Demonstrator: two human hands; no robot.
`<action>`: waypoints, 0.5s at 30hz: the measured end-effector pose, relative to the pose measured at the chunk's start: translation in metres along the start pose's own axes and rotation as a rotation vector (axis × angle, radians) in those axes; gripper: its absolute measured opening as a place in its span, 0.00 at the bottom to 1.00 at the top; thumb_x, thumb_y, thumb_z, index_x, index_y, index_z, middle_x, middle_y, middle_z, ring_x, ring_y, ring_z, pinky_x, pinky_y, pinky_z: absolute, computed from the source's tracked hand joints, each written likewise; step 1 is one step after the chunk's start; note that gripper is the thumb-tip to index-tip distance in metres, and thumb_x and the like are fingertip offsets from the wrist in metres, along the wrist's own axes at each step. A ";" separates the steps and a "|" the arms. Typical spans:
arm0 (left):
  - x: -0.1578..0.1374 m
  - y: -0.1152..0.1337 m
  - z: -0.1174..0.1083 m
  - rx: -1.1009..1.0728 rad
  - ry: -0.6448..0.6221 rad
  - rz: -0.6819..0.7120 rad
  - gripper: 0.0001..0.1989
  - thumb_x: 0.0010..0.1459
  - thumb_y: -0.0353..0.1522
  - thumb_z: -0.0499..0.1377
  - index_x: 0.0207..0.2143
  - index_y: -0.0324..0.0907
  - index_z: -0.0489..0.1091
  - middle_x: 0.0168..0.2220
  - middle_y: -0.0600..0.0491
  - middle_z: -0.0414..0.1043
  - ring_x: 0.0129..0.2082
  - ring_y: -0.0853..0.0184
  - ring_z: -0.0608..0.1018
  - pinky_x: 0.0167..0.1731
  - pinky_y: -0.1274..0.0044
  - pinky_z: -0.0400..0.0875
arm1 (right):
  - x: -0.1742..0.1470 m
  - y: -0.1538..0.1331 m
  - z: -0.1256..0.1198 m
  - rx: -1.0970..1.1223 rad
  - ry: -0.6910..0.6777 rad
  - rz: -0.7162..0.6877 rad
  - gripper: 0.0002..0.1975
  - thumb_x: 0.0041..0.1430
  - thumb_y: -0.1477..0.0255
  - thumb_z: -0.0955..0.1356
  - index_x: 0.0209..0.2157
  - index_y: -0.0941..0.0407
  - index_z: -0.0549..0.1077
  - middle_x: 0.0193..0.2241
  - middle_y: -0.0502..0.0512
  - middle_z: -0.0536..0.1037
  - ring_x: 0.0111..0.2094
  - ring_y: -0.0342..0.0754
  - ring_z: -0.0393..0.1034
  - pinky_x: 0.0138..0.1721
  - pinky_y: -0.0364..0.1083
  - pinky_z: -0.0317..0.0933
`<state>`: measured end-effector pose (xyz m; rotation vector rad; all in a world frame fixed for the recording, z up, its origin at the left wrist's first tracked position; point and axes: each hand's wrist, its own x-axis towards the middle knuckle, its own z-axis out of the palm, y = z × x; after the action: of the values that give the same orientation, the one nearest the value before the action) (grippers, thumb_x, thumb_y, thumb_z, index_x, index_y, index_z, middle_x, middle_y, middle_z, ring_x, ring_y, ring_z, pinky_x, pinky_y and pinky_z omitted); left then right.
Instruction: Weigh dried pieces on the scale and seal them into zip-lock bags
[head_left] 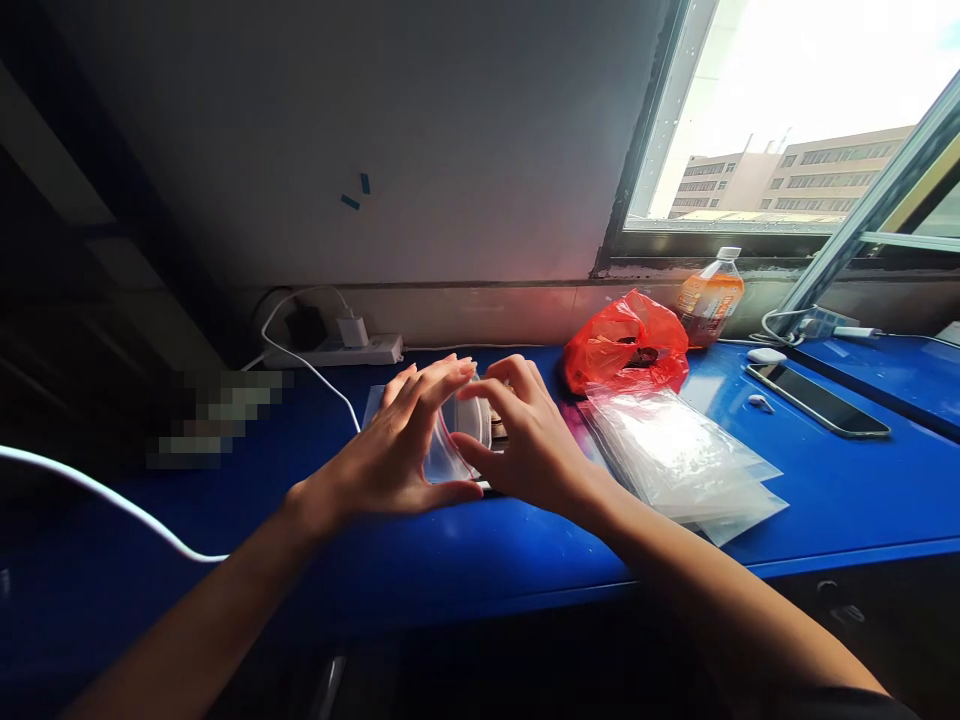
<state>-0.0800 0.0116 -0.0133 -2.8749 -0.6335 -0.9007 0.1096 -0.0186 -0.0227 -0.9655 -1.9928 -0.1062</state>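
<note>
A clear plastic zip bag (448, 462) with a thin red line along its mouth lies low over the blue table between my hands. My left hand (401, 445) curves over the bag from the left, its fingers bent above and its thumb below. From the right, my right hand (536, 435) grips around a round, whitish translucent object (474, 422) at the bag's mouth, thumb and index finger on either side of it. Whether that object is inside the bag I cannot tell. Something brownish (498, 425) shows behind it, mostly hidden by my right fingers.
Flat clear bags (675, 450) lie stacked on the blue table (540, 560), right of my hands. Behind them are a red plastic bag (626, 345) and an orange drink bottle (712, 300). A phone (821, 400) lies farther right. A power strip (337, 350) with white cables sits back left.
</note>
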 end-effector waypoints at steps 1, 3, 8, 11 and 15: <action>0.000 -0.001 0.001 -0.008 0.013 0.000 0.55 0.50 0.47 0.66 0.68 0.51 0.32 0.64 0.33 0.53 0.63 0.40 0.59 0.56 0.40 0.50 | 0.000 -0.002 0.001 -0.009 0.004 -0.041 0.08 0.58 0.69 0.68 0.39 0.57 0.73 0.37 0.59 0.71 0.40 0.50 0.64 0.44 0.52 0.65; 0.000 -0.002 0.003 -0.030 0.027 0.019 0.54 0.51 0.46 0.66 0.67 0.51 0.33 0.62 0.34 0.57 0.61 0.40 0.63 0.55 0.39 0.51 | 0.000 -0.004 0.001 0.010 -0.062 -0.169 0.06 0.61 0.74 0.65 0.31 0.57 0.74 0.28 0.54 0.72 0.35 0.47 0.64 0.40 0.49 0.64; 0.000 0.000 0.000 -0.119 -0.024 0.104 0.52 0.54 0.39 0.66 0.67 0.53 0.31 0.60 0.36 0.63 0.56 0.44 0.71 0.56 0.38 0.48 | -0.001 -0.003 -0.003 0.137 -0.198 -0.295 0.06 0.61 0.76 0.65 0.35 0.58 0.74 0.40 0.57 0.77 0.44 0.47 0.69 0.47 0.47 0.65; -0.001 0.001 -0.008 -0.192 -0.080 0.056 0.57 0.49 0.41 0.69 0.67 0.56 0.29 0.63 0.35 0.57 0.56 0.43 0.71 0.56 0.38 0.49 | -0.001 0.000 -0.006 0.172 -0.221 -0.310 0.11 0.60 0.71 0.68 0.44 0.58 0.74 0.49 0.58 0.76 0.52 0.49 0.67 0.53 0.49 0.63; -0.001 -0.001 -0.017 -0.174 -0.122 -0.018 0.56 0.47 0.42 0.70 0.67 0.60 0.34 0.64 0.41 0.57 0.58 0.45 0.69 0.58 0.41 0.49 | 0.001 0.002 -0.009 0.202 -0.211 -0.322 0.14 0.58 0.70 0.69 0.47 0.57 0.73 0.49 0.58 0.76 0.52 0.48 0.68 0.53 0.48 0.63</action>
<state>-0.0906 0.0093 0.0002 -3.1042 -0.6216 -0.8260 0.1165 -0.0206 -0.0167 -0.5402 -2.2916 0.0214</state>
